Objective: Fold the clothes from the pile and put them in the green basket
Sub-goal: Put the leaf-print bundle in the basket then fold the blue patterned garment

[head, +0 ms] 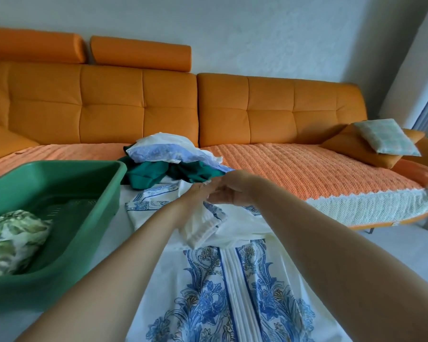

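Gripped the bunched white top of the dress [232, 292] with left hand [195, 197] and right hand [230, 192], fingers curled, hands almost touching. Found its length laid along the desk [120, 236], from the hands back toward the body. Had the green basket [59, 166] left of the left hand, probably that arm's reach; the pile [173, 156] just beyond.
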